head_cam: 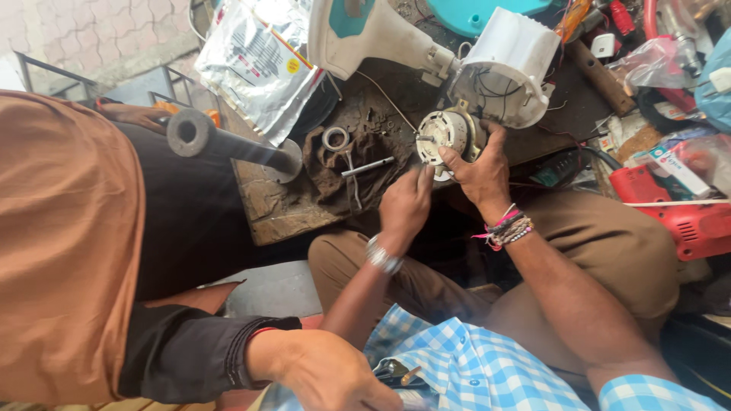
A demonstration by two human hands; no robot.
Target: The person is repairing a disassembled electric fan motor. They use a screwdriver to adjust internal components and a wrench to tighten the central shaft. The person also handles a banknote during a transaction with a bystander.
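We look down on a cluttered, worn wooden workbench (266,205), dark with grease and crowded with tools and parts. Near its front edge sits the small fan motor (445,133), a round pale metal body with slots around its face and copper-coloured windings showing at the rim; its thin shaft points left and slightly down toward the bench's middle, so its long axis runs roughly sideways across our view. Our right hand (481,171) grasps the motor from below and behind, thumb across its face. Our left hand (406,204) is closed just below the motor, fingertips at its lower edge; whether it pinches something small we cannot tell. Wires run from the motor up into the white plastic fan housing (506,68) just above it, which joins a white and teal fan neck (365,30). Left of the motor lie a dirty brown rag (343,171), a metal ring (335,138) and a slim metal rod (368,167). Farther left, another person in an orange-brown garment leans in, their hand (324,373) low near our checked shirt.
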